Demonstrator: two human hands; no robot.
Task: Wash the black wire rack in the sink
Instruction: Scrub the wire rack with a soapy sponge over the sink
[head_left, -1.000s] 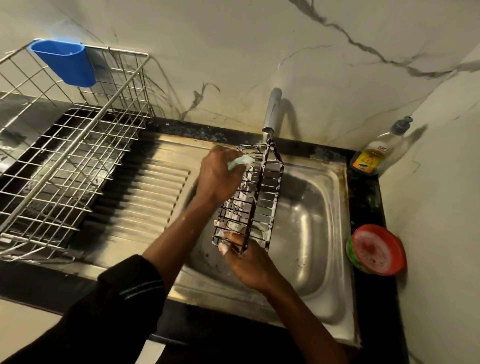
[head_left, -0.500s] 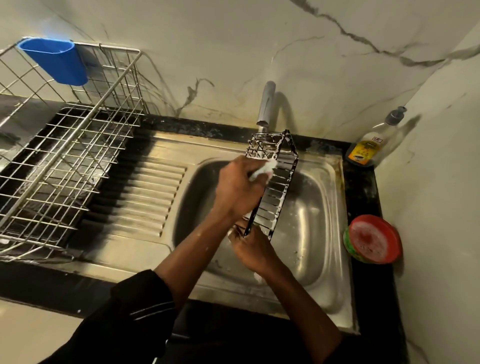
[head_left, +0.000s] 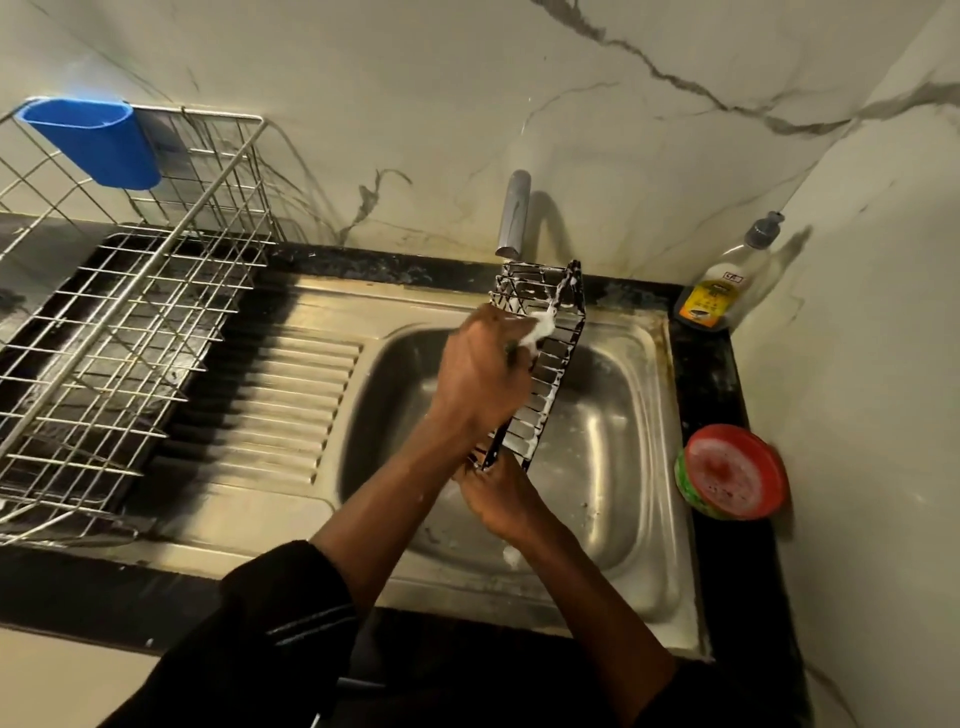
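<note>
A black wire rack (head_left: 551, 364), streaked with white suds, stands tilted on end over the steel sink (head_left: 623, 467), its top just under the tap (head_left: 514, 213). My right hand (head_left: 498, 496) grips the rack's lower end. My left hand (head_left: 480, 371) presses a soapy pale sponge (head_left: 540, 327) against the rack's upper part; most of the sponge is hidden by my fingers. No water is seen running from the tap.
A large metal dish rack (head_left: 119, 332) with a blue plastic cup (head_left: 91, 140) stands on the left, beside the ribbed drainboard (head_left: 275, 395). A soap pump bottle (head_left: 724, 280) sits in the back right corner. A red and green round tub (head_left: 732, 473) rests on the black counter at right.
The rack has turned and swung up and to the right under the tap. My left hand has slid along it with the sponge; my right hand keeps its hold on the lower end.
</note>
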